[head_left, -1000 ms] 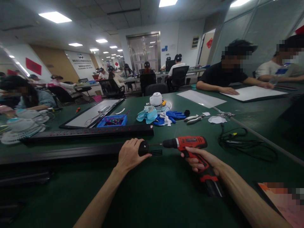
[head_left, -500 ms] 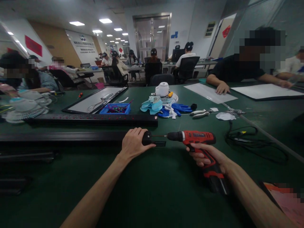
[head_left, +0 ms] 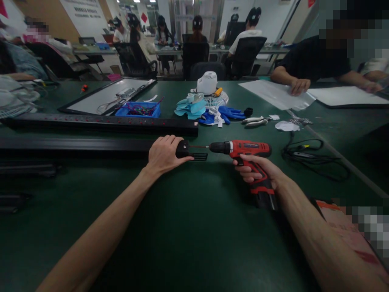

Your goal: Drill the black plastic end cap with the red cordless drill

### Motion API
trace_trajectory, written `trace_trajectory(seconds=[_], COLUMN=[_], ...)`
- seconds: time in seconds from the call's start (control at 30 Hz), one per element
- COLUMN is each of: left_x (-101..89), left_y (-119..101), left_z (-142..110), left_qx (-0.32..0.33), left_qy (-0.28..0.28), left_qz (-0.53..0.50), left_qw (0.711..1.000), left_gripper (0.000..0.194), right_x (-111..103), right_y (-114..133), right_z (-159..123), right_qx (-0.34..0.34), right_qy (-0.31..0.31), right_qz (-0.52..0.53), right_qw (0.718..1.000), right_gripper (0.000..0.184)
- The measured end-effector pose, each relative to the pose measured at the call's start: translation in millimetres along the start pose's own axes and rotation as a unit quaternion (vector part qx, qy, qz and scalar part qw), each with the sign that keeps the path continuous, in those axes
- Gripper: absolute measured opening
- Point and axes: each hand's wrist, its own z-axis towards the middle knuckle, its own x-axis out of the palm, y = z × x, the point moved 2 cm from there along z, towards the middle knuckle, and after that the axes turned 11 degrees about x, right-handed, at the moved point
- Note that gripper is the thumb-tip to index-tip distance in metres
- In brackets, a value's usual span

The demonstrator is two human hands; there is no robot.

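Observation:
My left hand [head_left: 164, 154] is wrapped over the right end of a long black bar-shaped housing [head_left: 91, 147] lying on the green table. Its thumb stretches along a small slotted black piece [head_left: 199, 157] beside the end cap. In my right hand [head_left: 261, 170] is a red and black cordless drill [head_left: 249, 148], gripped by the handle with the index finger at the trigger. The drill's long thin bit [head_left: 199, 146] points left and reaches the end cap of the housing. Whether a screw sits at its tip is too small to tell.
Behind lie a second black bar [head_left: 121, 125], a blue tray [head_left: 154, 110] of small wired parts, a white fan body [head_left: 207, 84], blue gloves [head_left: 229, 113] and pliers [head_left: 255, 121]. A black cable [head_left: 319, 158] coils at right. Across the table a co-worker's hand [head_left: 300, 86] rests on a clear sheet.
The camera view has tipped downward, so everything appears higher in the picture. Both hands keep their holds, and the bit stays at the housing's end. The co-worker's hand has shifted slightly on the sheet.

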Motion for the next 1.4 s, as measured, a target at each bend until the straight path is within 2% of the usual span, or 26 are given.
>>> trace_trajectory(seconds=[0.2,0.6,1.4], left_x=[-0.9,-2.7,-2.4], left_y=[-0.6,-3.2,-5.3], left_z=[0.4,0.5,-0.8], left_qx=[0.002,0.011,0.009], left_qy=[0.004,0.004,0.014], left_qz=[0.006,0.007,0.039], left_qw=[1.000,1.000,0.999], left_gripper=[0.074,0.074,0.069], right_x=[-3.3,-6.4,-11.8], right_y=[-0.2,-2.7,-5.0], right_z=[1.5,2.7,6.1], right_qx=[-0.009,0.000,0.002], right_qy=[-0.026,0.077,0.110], right_qz=[-0.008,0.015,0.023], right_qw=[1.000,0.997,0.994], right_gripper=[0.018,0.020,0.021])
